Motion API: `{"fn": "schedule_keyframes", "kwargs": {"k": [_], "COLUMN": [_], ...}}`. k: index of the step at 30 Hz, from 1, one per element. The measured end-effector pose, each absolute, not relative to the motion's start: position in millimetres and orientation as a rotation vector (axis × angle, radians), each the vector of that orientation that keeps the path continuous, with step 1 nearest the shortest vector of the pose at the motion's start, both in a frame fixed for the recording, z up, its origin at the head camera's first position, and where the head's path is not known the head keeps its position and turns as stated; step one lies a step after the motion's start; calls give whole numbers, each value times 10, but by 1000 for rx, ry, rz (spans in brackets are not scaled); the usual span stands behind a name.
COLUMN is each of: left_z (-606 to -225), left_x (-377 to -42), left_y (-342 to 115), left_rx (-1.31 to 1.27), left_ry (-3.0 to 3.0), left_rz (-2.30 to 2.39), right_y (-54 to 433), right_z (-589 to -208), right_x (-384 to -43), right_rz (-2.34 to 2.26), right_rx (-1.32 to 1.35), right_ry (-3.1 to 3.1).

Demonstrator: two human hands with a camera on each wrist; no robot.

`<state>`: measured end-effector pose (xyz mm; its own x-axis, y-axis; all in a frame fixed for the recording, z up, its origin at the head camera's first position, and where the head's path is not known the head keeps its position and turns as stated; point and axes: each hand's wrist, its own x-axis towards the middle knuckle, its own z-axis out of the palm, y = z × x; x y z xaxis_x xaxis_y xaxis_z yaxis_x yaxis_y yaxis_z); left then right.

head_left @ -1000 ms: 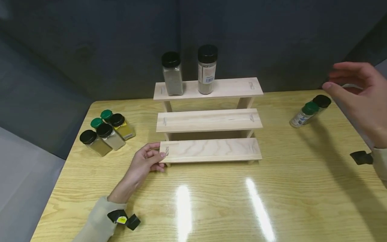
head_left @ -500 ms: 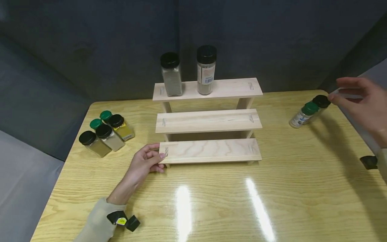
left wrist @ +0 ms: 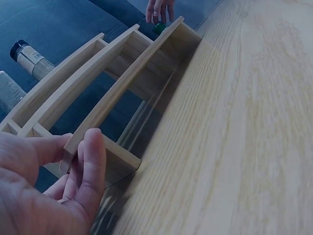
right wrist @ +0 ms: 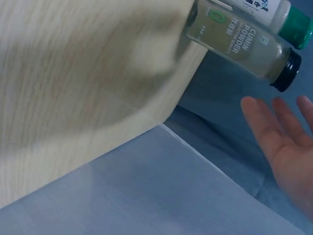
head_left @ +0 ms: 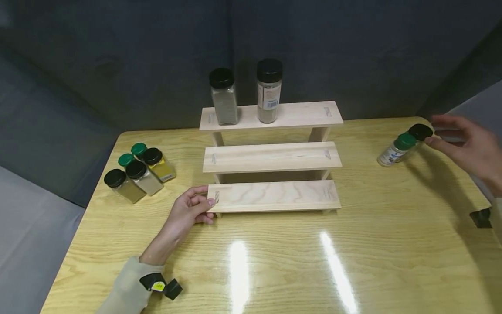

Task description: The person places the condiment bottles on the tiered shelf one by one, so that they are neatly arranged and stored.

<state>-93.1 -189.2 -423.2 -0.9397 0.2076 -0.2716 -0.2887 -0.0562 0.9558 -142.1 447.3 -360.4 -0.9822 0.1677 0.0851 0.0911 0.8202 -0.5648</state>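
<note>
My left hand (head_left: 191, 207) pinches the left end of the lowest step of a three-tier wooden spice rack (head_left: 274, 196), thumb on top and fingers beneath. In the left wrist view the thumb and fingers (left wrist: 93, 166) wrap that board's end. At the right, my right hand (head_left: 472, 146) is held with fingers extended beside the black lid of a cumin powder jar (right wrist: 239, 41). Its fingertips are close to that lid and grip nothing. A smaller green-capped spice jar (head_left: 391, 155) stands against the cumin jar, partly hiding it in the head view.
On the top tier stand two black-lidded jars, a square one (head_left: 225, 104) and a taller round one (head_left: 269, 100). Several spice jars (head_left: 147, 176) with black and green lids cluster at the table's left. Dark cloth (head_left: 168, 56) hangs behind the wooden table (head_left: 282, 261).
My right hand has come down from above the two jars at the right to the level of the black lid. The left hand keeps its hold on the rack.
</note>
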Motion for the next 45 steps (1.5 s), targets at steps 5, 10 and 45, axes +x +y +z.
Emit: {"fn": "schedule_keyframes", "kwargs": {"k": [5,10,45], "left_z": [-4241,-4247,-4263], "left_x": [-947,-951,-961], "left_y": [-1882,-1890,-1904], "left_rx": [-72,-67,-79], "left_ry": [1886,1888,1884], "left_rz": [2062,2057,2074], "right_y": [4517,4532,4550], "right_z": [-3674,-3743,-3895], "right_x": [-1410,-1424,-1622], "right_rz": [903,932,1148], "right_rx": [-188,-192,-179], "right_ry": [-2853,-2829,-2777]}}
